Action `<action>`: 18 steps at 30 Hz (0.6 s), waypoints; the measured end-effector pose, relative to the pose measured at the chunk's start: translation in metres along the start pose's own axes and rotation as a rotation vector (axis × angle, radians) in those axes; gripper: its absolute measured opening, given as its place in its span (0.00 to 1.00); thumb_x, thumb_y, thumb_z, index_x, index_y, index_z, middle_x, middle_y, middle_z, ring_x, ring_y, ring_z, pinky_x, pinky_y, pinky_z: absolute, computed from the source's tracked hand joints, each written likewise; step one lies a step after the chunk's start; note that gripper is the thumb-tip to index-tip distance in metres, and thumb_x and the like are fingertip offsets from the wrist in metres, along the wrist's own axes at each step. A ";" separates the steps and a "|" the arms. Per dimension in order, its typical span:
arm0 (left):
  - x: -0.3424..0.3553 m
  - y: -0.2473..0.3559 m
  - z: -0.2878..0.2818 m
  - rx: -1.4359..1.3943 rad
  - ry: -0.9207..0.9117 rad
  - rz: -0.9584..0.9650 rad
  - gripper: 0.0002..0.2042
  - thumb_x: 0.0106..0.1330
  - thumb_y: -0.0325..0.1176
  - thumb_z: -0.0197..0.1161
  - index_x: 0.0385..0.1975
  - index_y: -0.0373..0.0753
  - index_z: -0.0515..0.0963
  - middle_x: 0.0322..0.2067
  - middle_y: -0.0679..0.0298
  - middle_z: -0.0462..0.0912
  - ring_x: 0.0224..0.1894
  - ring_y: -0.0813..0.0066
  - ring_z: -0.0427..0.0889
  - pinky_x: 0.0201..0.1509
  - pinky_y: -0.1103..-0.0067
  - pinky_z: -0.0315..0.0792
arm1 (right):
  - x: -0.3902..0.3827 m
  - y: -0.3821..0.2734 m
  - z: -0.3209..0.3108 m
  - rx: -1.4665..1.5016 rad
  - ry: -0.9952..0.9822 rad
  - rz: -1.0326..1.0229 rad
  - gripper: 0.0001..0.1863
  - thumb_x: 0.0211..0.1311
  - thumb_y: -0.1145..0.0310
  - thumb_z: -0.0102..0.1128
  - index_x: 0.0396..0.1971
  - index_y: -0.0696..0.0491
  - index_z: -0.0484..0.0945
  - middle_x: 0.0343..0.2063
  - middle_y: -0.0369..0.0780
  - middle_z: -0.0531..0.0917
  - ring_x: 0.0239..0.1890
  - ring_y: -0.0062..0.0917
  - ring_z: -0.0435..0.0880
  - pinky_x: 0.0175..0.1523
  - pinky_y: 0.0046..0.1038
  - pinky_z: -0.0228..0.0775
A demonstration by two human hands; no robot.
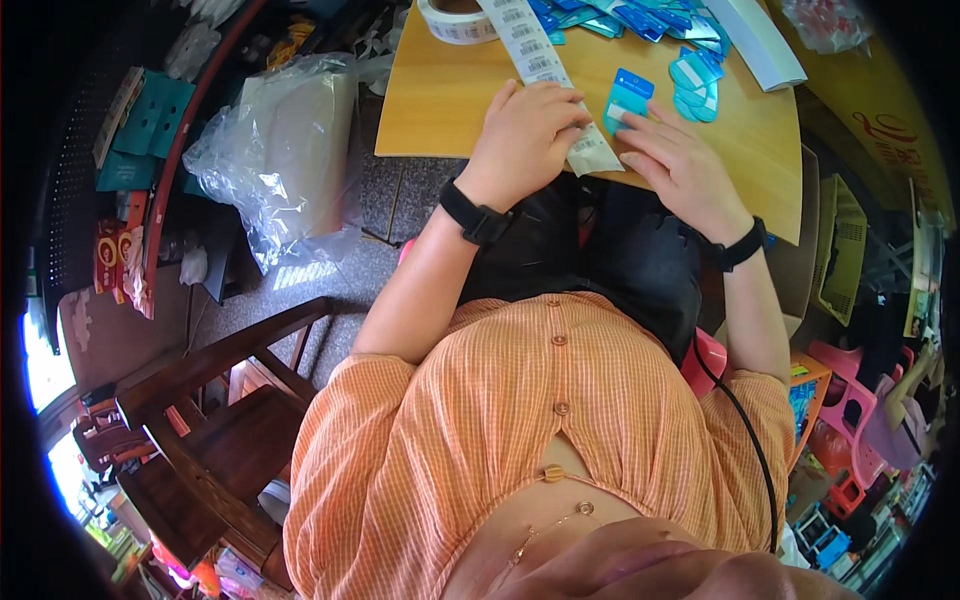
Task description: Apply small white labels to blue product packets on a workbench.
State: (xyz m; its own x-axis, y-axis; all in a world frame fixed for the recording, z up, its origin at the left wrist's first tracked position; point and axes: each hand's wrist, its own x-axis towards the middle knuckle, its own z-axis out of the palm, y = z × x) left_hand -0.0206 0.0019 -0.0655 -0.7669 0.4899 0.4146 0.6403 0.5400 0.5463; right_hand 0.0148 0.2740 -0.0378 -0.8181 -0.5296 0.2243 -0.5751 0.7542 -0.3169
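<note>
My left hand [525, 135] rests on a long white strip of barcode labels [545, 70] that runs from a roll [455, 20] at the table's far edge to its near edge; my fingers pinch the strip near its end. My right hand [680, 165] lies flat beside it, fingertips touching a small blue packaged card [628, 98] on the wooden table [430, 110]. Both wrists wear black bands.
More blue packets [695, 85] and a pile of them [630, 15] lie further back, next to a long white box [765, 45]. A clear plastic bag [285, 150] sits left of the table. A dark wooden chair [220, 430] stands at my left, pink plastic stools [860, 400] at right.
</note>
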 end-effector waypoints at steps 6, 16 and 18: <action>-0.004 -0.004 0.003 0.052 0.048 0.038 0.10 0.72 0.30 0.65 0.49 0.43 0.88 0.58 0.66 0.89 0.67 0.54 0.80 0.73 0.57 0.68 | 0.003 -0.016 0.020 0.085 0.224 -0.010 0.17 0.66 0.67 0.75 0.54 0.47 0.89 0.58 0.38 0.88 0.71 0.44 0.78 0.77 0.47 0.67; -0.004 -0.004 -0.010 -0.226 0.041 0.017 0.07 0.70 0.25 0.65 0.44 0.38 0.85 0.50 0.59 0.90 0.56 0.52 0.85 0.61 0.62 0.77 | 0.015 -0.031 0.025 -0.020 0.209 -0.004 0.27 0.55 0.59 0.81 0.57 0.42 0.87 0.60 0.35 0.85 0.75 0.40 0.72 0.81 0.55 0.56; -0.004 -0.004 -0.012 -0.220 0.010 0.033 0.05 0.70 0.25 0.65 0.42 0.36 0.84 0.47 0.58 0.90 0.52 0.52 0.85 0.58 0.63 0.78 | 0.012 -0.034 0.027 -0.019 0.195 0.008 0.27 0.55 0.58 0.81 0.57 0.42 0.88 0.60 0.35 0.85 0.75 0.40 0.72 0.81 0.55 0.56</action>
State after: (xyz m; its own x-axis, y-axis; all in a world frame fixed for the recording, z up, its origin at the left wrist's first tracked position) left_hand -0.0209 -0.0106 -0.0603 -0.7470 0.4974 0.4412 0.6406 0.3609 0.6777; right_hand 0.0245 0.2312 -0.0487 -0.8057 -0.4399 0.3967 -0.5671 0.7664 -0.3018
